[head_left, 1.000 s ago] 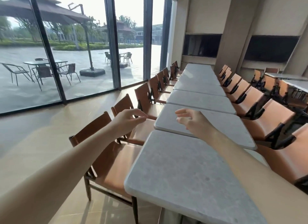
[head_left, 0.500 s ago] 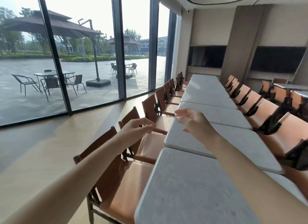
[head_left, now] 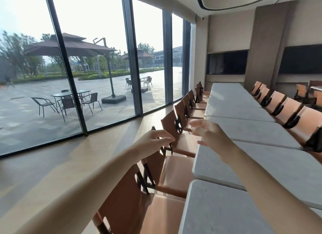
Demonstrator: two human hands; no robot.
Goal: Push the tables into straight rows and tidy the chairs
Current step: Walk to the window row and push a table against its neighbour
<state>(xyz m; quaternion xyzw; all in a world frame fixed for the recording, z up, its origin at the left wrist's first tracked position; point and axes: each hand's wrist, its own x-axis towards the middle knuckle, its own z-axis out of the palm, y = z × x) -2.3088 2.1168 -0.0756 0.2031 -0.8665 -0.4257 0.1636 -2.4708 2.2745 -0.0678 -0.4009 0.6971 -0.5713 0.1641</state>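
Note:
A long row of grey stone-topped tables (head_left: pixel 261 132) runs away from me toward the far wall. Brown leather chairs line its left side; the second chair (head_left: pixel 174 174) has its backrest top just under my left hand (head_left: pixel 153 141). My left hand hovers with fingers loosely curled and holds nothing. My right hand (head_left: pixel 209 134) reaches forward with fingers spread, above the left edge of the second table (head_left: pixel 278 167). The nearest chair (head_left: pixel 132 202) stands under my left forearm. More orange chairs (head_left: pixel 294 115) line the right side of the row.
Floor-to-ceiling windows (head_left: pixel 97 68) with dark frames bound the left side, with wooden floor (head_left: pixel 52 167) between them and the chairs. Another table with chairs (head_left: pixel 311 92) stands at the far right. Dark wall panels (head_left: pixel 226 62) close the far end.
My view has moved forward along the row and tilted up. Both hands stay stretched out ahead, now over the second chair and second table.

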